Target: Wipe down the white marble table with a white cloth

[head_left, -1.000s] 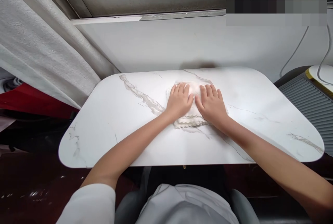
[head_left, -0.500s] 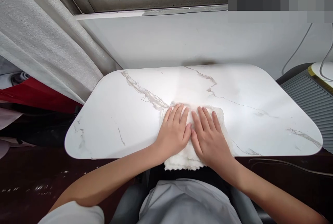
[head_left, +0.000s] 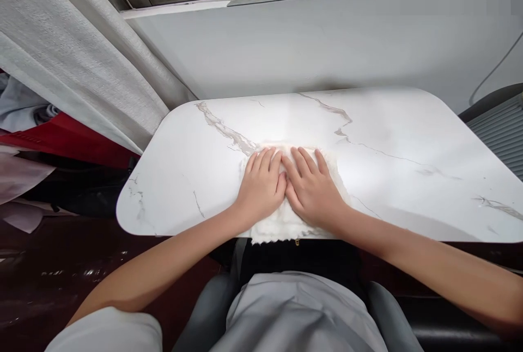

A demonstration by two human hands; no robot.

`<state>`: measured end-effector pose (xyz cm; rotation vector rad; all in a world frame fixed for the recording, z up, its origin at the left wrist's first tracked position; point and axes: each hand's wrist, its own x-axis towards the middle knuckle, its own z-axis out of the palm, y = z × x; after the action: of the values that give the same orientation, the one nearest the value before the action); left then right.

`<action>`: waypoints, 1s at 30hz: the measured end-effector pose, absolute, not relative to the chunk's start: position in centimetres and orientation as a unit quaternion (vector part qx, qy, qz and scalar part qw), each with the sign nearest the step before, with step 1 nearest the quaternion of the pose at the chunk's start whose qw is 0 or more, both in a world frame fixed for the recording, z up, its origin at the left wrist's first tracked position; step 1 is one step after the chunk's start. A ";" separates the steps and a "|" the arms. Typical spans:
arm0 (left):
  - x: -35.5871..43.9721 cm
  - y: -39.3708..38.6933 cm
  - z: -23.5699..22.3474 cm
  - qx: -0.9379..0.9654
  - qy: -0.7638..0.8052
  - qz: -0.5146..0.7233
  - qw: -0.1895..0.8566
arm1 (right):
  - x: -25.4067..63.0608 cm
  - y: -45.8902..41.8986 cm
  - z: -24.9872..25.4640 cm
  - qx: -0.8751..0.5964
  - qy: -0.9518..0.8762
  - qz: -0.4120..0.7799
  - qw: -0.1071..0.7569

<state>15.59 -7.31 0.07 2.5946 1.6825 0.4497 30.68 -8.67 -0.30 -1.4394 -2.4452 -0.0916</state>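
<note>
A fluffy white cloth [head_left: 273, 229] lies spread on a white marble-patterned table [head_left: 163, 177], its near edge hanging slightly past the table's front edge. My left hand [head_left: 261, 186] rests flat on the cloth, fingers stretched forward. Beside it, my right hand [head_left: 312, 188] also presses flat, with its fingers a little apart. The thumbs meet or nearly meet near the middle of the cloth. Much of the cloth is hidden beneath both palms.
A pale curtain [head_left: 90, 47] hangs at the left, with red fabric [head_left: 77, 139] below it. Behind the table rises a white wall [head_left: 265, 52]. A ribbed grey unit [head_left: 500, 134] stands at the right, near a thin cable [head_left: 494, 66].
Both hands and the cloth have slid left across the table and slightly away from me. The hands have come closer together. The camera view has shifted a little.
</note>
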 end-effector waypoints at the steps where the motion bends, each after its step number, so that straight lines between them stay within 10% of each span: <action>1: 15.6 -6.5 0.0 0.826 0.543 0.148 0.012 | 30.7 -7.8 -0.3 -0.505 -0.850 -0.024 0.151; 30: 14.2 15.9 -0.4 0.766 0.600 0.222 0.059 | 27.0 14.7 -2.0 -0.640 -0.731 -0.006 0.237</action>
<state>14.25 15.88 -0.36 2.3193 1.8184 0.6737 26.97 14.73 -1.96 -1.7545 -2.0021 -0.0166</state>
